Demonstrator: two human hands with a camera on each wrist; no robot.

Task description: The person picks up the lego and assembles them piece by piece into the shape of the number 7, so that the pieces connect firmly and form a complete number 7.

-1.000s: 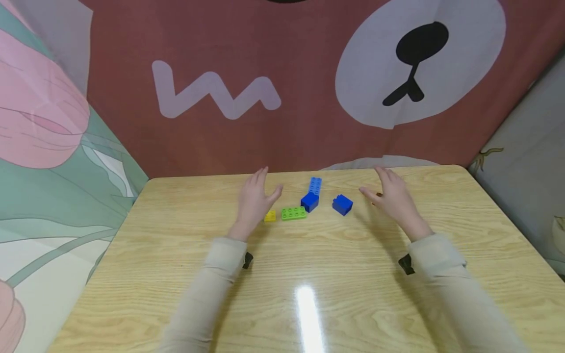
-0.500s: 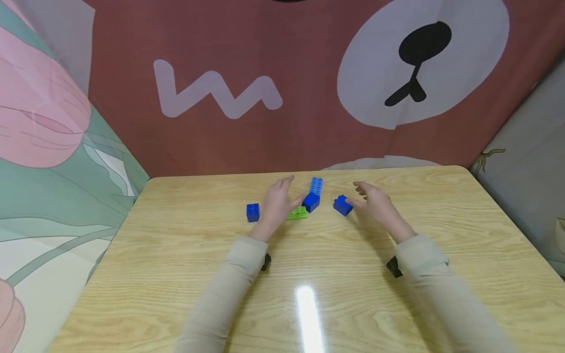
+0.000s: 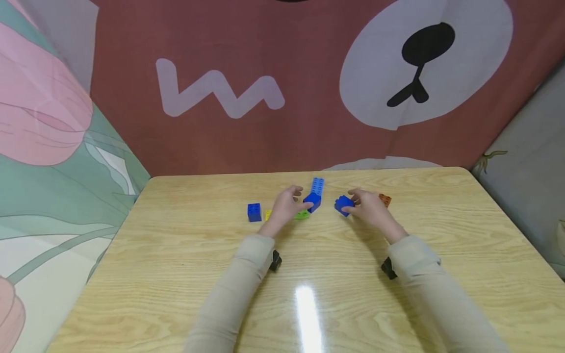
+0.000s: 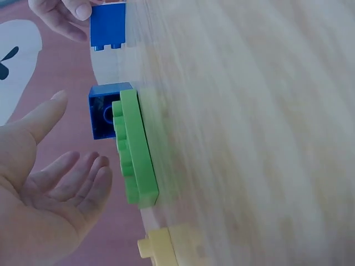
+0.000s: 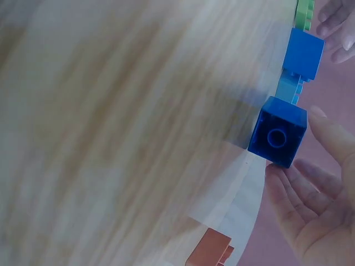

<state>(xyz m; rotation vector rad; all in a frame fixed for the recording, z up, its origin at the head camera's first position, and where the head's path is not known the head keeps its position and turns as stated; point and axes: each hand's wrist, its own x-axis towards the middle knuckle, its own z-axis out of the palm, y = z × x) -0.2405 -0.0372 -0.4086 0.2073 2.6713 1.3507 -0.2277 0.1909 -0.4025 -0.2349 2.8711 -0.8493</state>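
Observation:
My left hand point(image 3: 284, 206) hovers by the middle dark blue toy brick point(image 3: 312, 202), thumb and fingers spread apart. The left wrist view shows nothing between its fingers, and that brick point(image 4: 105, 111) lies tipped with its hollow underside showing, behind a green brick point(image 4: 138, 149). My right hand point(image 3: 371, 208) is around another dark blue brick point(image 3: 343, 205), thumb on one side and fingers on the other. In the right wrist view this brick point(image 5: 277, 133) lies on its side; fingertips reach its lower edge, and a small gap shows by the thumb.
A light blue brick point(image 3: 317, 186) lies behind the middle brick. To the left are a square blue brick point(image 3: 254, 212) and a yellow brick point(image 3: 268, 214), partly hidden by my left hand. An orange-brown brick point(image 3: 385, 199) lies behind my right hand. Printed fabric hangs behind the wooden table point(image 3: 185, 274).
Both hands have moved inward toward the dark blue bricks. The left passed over the yellow and green bricks, uncovering the square blue one; the right uncovered the orange-brown brick. The bricks stay about where they were.

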